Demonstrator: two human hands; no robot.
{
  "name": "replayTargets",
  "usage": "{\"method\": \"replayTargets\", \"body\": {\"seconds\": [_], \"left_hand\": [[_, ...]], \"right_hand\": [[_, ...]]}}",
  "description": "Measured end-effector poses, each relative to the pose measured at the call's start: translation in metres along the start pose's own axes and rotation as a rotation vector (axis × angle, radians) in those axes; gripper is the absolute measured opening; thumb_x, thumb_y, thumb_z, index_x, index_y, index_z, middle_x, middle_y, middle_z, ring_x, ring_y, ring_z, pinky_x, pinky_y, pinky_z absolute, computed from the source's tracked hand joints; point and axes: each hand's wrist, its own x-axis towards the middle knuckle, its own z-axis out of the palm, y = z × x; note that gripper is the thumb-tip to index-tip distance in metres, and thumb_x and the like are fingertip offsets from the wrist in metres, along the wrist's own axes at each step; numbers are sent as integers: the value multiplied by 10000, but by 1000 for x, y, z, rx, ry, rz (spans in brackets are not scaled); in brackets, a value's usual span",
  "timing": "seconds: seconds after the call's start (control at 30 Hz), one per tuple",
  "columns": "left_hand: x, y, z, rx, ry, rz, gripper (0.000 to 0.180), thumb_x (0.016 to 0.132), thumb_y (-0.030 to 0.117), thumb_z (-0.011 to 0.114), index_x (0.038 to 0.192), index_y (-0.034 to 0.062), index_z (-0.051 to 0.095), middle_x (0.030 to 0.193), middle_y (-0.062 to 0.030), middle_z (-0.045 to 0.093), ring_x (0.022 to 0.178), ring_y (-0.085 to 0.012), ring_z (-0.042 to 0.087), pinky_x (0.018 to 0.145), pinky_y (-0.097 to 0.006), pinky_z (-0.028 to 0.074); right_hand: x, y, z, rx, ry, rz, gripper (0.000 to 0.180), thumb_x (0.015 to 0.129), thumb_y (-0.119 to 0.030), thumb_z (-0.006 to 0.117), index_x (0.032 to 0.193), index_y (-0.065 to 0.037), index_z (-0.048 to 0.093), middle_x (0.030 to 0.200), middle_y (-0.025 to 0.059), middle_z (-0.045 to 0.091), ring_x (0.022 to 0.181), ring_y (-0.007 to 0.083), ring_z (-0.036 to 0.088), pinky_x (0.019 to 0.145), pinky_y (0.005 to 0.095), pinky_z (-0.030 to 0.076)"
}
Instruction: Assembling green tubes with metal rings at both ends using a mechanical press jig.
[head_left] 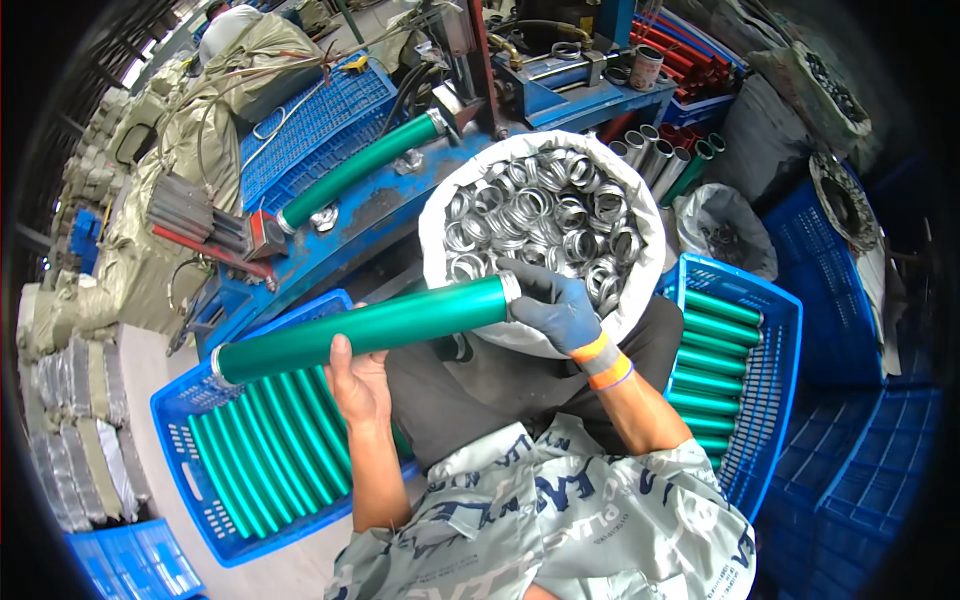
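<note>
A shiny green tube (400, 325) lies slanted across my lap, its left end lower than its right. My bare left hand (362, 388) holds it from below near the middle, thumb up against its near side. At the tube's right end sits a silver metal ring (511, 287), gripped by my right hand (558, 308) in a blue-grey glove with an orange cuff. The glove partly hides that end. Just beyond it stands a round white sack (650, 245) filled with loose silver rings (535, 207).
Blue crates with green tubes stand at left (175, 400) and right (785, 345). Ahead, a blue metal bench (350, 235) carries another green tube (360, 172) set between two fixtures. Silver and red tubes (660, 160) stand behind the sack. Stacked blue crates (850, 450) fill the far right.
</note>
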Motion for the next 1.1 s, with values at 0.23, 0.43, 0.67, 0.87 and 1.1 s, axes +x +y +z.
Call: {"method": "replayTargets", "body": {"seconds": [0.23, 0.43, 0.67, 0.87, 1.1], "left_hand": [[9, 10, -1, 103, -69, 64, 551, 1113, 349, 823, 1542, 40, 670, 1493, -214, 758, 1318, -330, 781, 1050, -492, 700], [18, 27, 62, -131, -332, 121, 1112, 996, 693, 877, 1818, 117, 398, 1695, -270, 604, 1555, -422, 610, 1308, -615, 479], [58, 141, 74, -366, -218, 552, 1018, 1086, 831, 632, 1741, 64, 493, 1545, -254, 689, 1388, -396, 719, 1207, -602, 579], [69, 149, 71, -307, -347, 581, 615, 1150, 543, 656, 1483, 30, 719, 1269, -170, 760, 1116, -292, 761, 1056, -523, 626], [72, 147, 82, -419, -273, 562, 589, 1133, 551, 690, 1393, 26, 760, 1270, -175, 755, 1147, -305, 763, 1075, -523, 631]], "right_hand": [[11, 19, 9, 61, 41, 29, 694, 1030, -173, 751, 1676, 36, 606, 1255, 129, 789, 1011, 208, 794, 934, 361, 653], [5, 85, -18, 556, 318, 206, 669, 1115, -640, 701, 1538, -123, 724, 1196, 75, 840, 837, 217, 740, 587, 381, 529], [-6, 91, -13, 546, 276, 224, 651, 1123, -659, 625, 1345, -75, 805, 998, 103, 822, 701, 261, 710, 573, 377, 523], [-5, 88, -14, 447, 218, 286, 642, 1134, -679, 580, 1026, -78, 780, 653, 93, 666, 480, 292, 603, 447, 410, 447], [-5, 77, -3, 449, 206, 369, 622, 1135, -717, 574, 944, -144, 723, 615, 69, 614, 448, 261, 549, 427, 399, 369]]}}
